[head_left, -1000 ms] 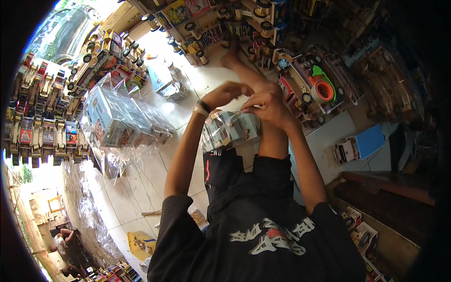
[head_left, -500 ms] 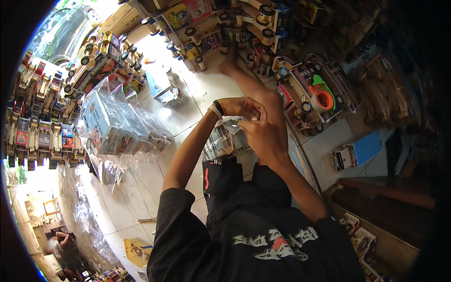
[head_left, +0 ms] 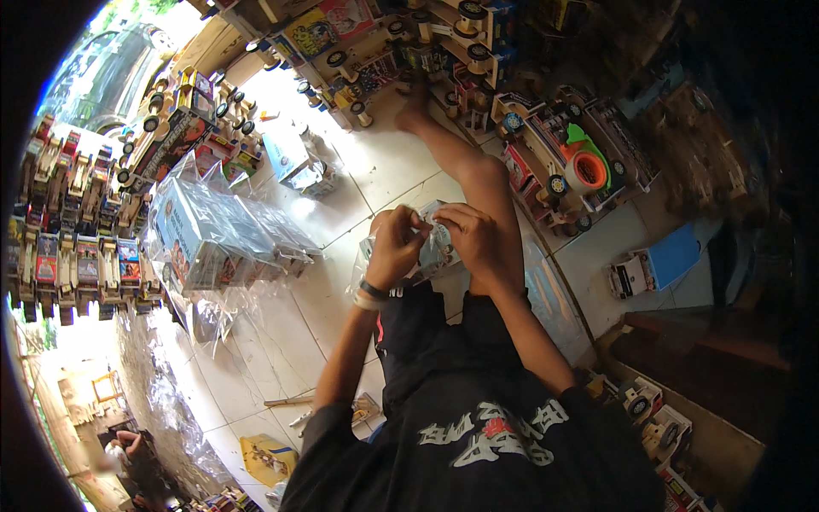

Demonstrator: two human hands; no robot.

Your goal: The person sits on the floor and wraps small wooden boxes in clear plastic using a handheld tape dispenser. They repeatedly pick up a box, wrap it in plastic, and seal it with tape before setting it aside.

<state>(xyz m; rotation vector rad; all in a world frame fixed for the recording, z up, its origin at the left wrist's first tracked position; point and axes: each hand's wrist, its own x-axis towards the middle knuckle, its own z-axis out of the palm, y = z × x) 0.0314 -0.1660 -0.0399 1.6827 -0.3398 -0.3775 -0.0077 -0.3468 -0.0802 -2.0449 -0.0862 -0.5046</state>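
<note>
Two bare hands meet over a small toy in a clear plastic bag (head_left: 431, 247), held above the person's lap and just in front of the raised knee (head_left: 486, 175). Around that bagged toy, going from big to small: the pale tiled floor (head_left: 281, 341) spreads out below and to the left of it. A long row of wooden toy trucks (head_left: 68, 239) lines the far left, well apart from the bagged toy. Left of the bagged toy, near it on the floor, stands a stack of boxed toys wrapped in clear plastic (head_left: 213, 235). Up and to the right of the bagged toy, past the knee, sits a wooden mixer truck with an orange and green drum (head_left: 584, 166). To the right of the bagged toy, well apart, lies a blue and white toy truck (head_left: 653, 264). Above and left of the bagged toy, a small blue box (head_left: 294, 158) rests on the tiles.

The left hand (head_left: 397, 243) is clenched on the left edge of the bag, fingers curled over the plastic, a dark band on the wrist. The right hand (head_left: 473, 239) grips the right side of the bag, fingers bent down onto it. The hands are almost touching each other across the top of the bagged toy.
</note>
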